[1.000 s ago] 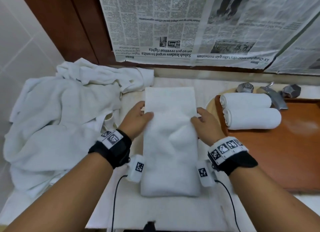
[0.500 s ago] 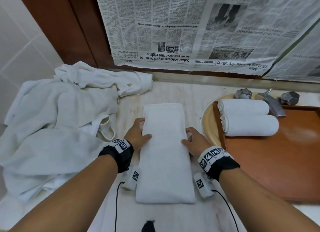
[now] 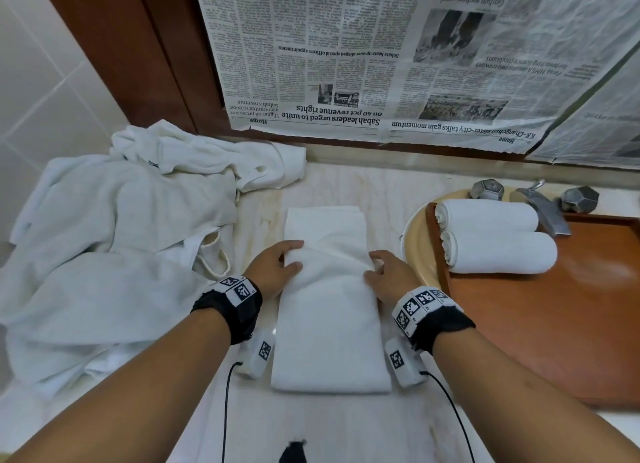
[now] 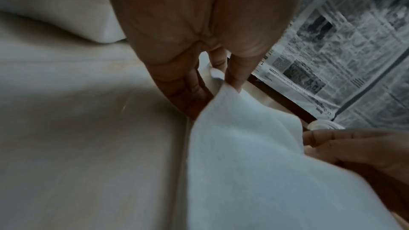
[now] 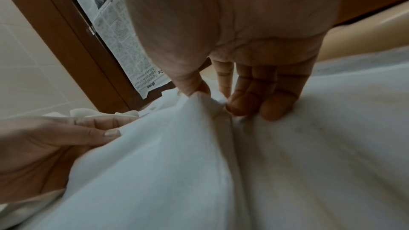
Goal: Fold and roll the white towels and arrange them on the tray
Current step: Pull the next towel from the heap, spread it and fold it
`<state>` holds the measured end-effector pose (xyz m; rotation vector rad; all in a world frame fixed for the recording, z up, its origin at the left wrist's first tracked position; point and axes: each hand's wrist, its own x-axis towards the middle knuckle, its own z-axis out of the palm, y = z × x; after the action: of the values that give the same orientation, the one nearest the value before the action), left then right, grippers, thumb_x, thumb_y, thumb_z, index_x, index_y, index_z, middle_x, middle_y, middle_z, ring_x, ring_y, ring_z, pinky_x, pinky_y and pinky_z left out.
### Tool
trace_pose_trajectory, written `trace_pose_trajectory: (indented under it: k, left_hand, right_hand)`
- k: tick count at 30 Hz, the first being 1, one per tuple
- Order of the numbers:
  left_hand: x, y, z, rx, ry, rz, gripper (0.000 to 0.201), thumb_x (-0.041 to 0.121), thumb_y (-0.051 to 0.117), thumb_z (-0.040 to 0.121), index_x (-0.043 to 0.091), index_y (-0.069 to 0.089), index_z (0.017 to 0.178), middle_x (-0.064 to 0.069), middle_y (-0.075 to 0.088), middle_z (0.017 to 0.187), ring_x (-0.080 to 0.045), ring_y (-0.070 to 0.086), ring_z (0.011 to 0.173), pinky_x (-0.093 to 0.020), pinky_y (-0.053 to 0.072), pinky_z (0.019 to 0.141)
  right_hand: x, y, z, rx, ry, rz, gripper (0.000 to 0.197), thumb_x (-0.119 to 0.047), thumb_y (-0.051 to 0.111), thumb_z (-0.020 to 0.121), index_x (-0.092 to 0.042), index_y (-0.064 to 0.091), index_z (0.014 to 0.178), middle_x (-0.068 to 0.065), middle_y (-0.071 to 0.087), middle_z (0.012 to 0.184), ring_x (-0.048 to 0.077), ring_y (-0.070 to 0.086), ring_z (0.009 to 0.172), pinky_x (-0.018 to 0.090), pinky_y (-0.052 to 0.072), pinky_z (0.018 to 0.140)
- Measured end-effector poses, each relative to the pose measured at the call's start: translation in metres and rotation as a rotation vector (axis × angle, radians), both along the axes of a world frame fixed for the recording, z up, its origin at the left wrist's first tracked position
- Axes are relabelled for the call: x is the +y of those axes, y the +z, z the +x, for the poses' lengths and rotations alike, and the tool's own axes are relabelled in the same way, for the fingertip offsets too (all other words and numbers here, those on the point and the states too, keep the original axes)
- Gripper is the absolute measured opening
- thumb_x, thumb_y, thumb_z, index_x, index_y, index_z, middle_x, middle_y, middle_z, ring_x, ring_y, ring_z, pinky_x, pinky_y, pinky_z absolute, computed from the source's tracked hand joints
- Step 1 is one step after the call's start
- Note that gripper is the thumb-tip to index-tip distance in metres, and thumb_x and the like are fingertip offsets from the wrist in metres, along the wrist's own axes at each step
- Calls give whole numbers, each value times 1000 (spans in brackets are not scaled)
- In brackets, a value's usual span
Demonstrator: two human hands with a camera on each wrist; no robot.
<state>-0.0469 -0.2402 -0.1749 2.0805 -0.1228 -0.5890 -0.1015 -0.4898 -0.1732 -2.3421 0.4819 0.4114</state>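
marble counter [image 3: 346, 192] | folded towel [image 3: 329, 324] between grips | left hand [image 3: 277, 272], right hand [image 3: 388, 275] pinching its edges

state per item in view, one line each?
folded towel: flat on counter, both long edges pinched
left hand: pinching towel's left edge
right hand: pinching towel's right edge
rolled towels: two, side by side on tray
tray: mostly bare
towel pile: crumpled, unfolded

You are looking at two rolled towels [image 3: 491, 236] lying on one wooden tray [image 3: 554, 324] at the right, one folded towel [image 3: 329, 324] near the middle, and one loose heap of white linen [image 3: 114, 237] at the left, possibly several pieces. Two tap handles [image 3: 486, 189] are flanking one spout [image 3: 540, 206]. Two newspaper sheets [image 3: 363, 57] are hanging at the far side.
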Motion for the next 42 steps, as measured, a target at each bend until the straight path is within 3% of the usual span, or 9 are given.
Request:
trace_pose_trajectory:
  k: [5,8,13,22,27,29,34,38,42]
  left_hand:
    - [-5,13,15,23,32,-53,36,24,64,94,27,59,130,8,55,128,-12,55,114,-29,44,103]
    - [-12,17,35,38,38,-37,38,27,65,94,23,60,131,8,53,130,-12,49,122,-31,40,109]
    - [-18,13,51,3,145,-105,30,24,68,91,25,67,121,7,59,128,-17,54,122,-39,45,107]
    - [-11,-1,48,48,28,53,49,30,70,89,27,53,135,6,51,141,-14,50,126,-28,43,104]
    - [-7,7,35,59,-55,124,71,37,66,92,30,31,152,7,36,154,-15,39,138,-23,34,106]
    - [-3,6,25,85,-109,180,74,39,63,93,28,24,155,6,32,156,-16,35,141,-25,30,112]
    - [-1,6,0,82,-52,-12,57,25,60,97,28,38,149,7,44,148,-15,46,133,-36,41,111]
    - [-1,9,-19,101,-97,67,52,26,57,99,30,41,148,5,48,142,-16,52,123,-24,45,97]
    - [2,12,-36,30,-70,-18,43,16,53,100,26,51,142,3,52,143,-15,49,132,-30,38,111]
  right_hand:
    - [1,9,22,-121,-98,109,62,-33,67,89,-27,40,145,5,59,116,21,60,102,34,48,93]
    - [1,14,45,-109,-87,232,53,-29,65,92,-34,45,141,-4,60,103,19,61,98,34,50,92]
    - [-1,11,75,-193,-119,239,35,-8,47,97,-27,77,100,-5,70,116,14,65,96,18,51,83]
    - [3,5,75,-117,79,22,44,-10,52,97,-20,56,139,0,52,144,18,54,124,17,36,94]
    - [7,14,53,-8,183,-36,51,-25,65,92,-27,50,141,-6,54,130,19,55,120,27,43,99]
    - [7,14,40,14,176,-7,41,-22,65,91,-28,55,131,-11,55,110,17,58,106,23,44,86]
    - [8,15,8,-63,52,41,29,-13,53,94,-25,62,118,-12,56,103,10,55,91,22,39,77]
    - [11,10,-14,16,89,6,37,-12,50,94,-30,55,126,-11,52,85,10,54,73,19,39,61]
    - [14,16,-30,-94,7,60,36,-11,48,93,-28,56,124,0,63,99,17,60,80,25,46,67]
